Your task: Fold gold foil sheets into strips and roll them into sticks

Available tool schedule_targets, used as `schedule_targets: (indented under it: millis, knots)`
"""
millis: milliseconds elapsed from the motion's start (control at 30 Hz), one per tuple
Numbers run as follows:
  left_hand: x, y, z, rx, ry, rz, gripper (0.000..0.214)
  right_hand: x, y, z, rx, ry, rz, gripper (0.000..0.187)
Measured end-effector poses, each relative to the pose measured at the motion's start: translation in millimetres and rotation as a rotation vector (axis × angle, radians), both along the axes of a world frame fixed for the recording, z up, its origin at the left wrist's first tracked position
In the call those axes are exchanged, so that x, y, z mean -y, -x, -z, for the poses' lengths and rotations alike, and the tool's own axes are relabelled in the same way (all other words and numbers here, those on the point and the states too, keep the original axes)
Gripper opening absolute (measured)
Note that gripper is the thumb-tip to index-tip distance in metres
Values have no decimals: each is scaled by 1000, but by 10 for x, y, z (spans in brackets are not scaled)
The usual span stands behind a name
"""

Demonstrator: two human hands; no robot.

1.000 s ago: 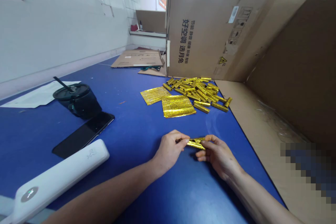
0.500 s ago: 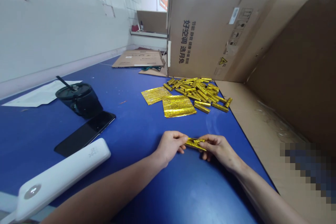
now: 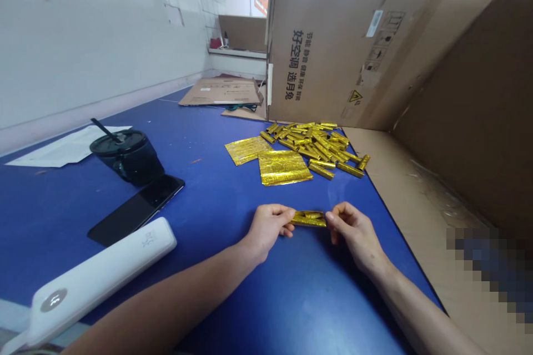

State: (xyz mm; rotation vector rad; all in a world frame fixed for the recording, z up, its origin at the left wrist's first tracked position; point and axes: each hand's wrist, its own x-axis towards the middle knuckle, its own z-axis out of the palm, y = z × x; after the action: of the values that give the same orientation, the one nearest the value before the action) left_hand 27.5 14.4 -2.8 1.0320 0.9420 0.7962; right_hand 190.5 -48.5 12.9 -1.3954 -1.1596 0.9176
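Note:
My left hand (image 3: pixel 268 227) is closed on the left end of a piece of gold foil paper (image 3: pixel 308 219), pinched between thumb and fingers. The foil is partly rolled into a narrow trough, with a crumpled gold strip showing inside. At its right end, the thumb and forefinger of my right hand (image 3: pixel 352 227) come together on the edge; the other fingers are curled. Beyond both hands lie flat gold foil sheets, one nearer (image 3: pixel 285 168) and one behind it (image 3: pixel 248 150). A pile of rolled gold foil tubes (image 3: pixel 318 144) spreads to the back right.
On the left are a dark cup (image 3: pixel 135 158) with a straw, a black phone (image 3: pixel 137 208), a long white device (image 3: pixel 104 277) and white paper (image 3: pixel 58 146). A large cardboard box (image 3: pixel 328 66) stands behind the foil; flat cardboard (image 3: pixel 222 92) lies farther back on the blue table (image 3: pixel 200 150).
My right hand has shifted right, from over the foil to its right end. The foil is raised slightly and shows more of its open trough. My left hand keeps its hold.

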Motion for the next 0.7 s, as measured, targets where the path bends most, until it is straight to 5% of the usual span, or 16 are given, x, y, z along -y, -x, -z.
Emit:
schedule_targets:
  millis: [200,433,700]
  knots:
    - [3,-5,29,-15,-47,-36,16,53,56,13,269,-32,20,20]
    - [3,3,15,-59,-108,-40,16,74,78,28,329,-169,-27,17]
    - [13,-6,49,-104,-321,-6,17,33,59,-8,166,33,20,24]
